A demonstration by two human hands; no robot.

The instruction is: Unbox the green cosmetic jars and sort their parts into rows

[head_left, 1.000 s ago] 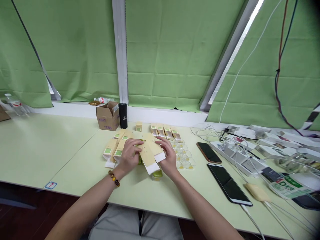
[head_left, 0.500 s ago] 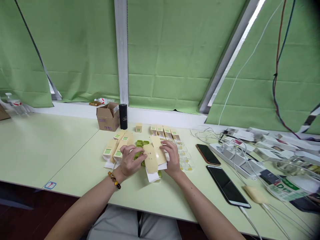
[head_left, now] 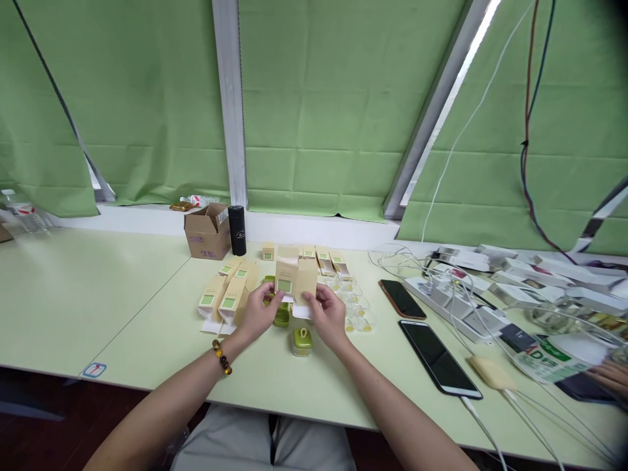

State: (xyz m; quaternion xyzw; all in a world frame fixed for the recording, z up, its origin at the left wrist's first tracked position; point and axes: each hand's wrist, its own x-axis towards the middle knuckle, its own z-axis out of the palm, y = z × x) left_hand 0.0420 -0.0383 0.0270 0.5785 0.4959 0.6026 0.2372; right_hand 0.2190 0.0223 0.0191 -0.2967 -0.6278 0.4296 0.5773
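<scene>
Between my two hands is a small tan cardboard box (head_left: 307,278), unfolded into shape with a green label square and white flaps at its lower end. My left hand (head_left: 261,307) pinches its left side, and my right hand (head_left: 328,314) grips its right side. Just below the box, a small clear container with a green lid and a loop (head_left: 302,341) stands on the table. Several green lids (head_left: 281,318) lie partly hidden behind my left hand. To the left rest several tan boxes (head_left: 235,301) with open white flaps. Clear plastic containers (head_left: 360,311) sit right of my right hand.
At the back stand an open brown carton (head_left: 206,237) and a black bottle (head_left: 237,230). More tan boxes (head_left: 338,263) line the back. Two phones (head_left: 440,358), a power strip (head_left: 471,311) and tangled white cables cover the right side. Another person's hand (head_left: 611,376) shows at the far right edge.
The tan box has been turned so its green label faces me and raised slightly away. Both hands have shifted with it, uncovering the green-lidded container below. The view has moved a little.
</scene>
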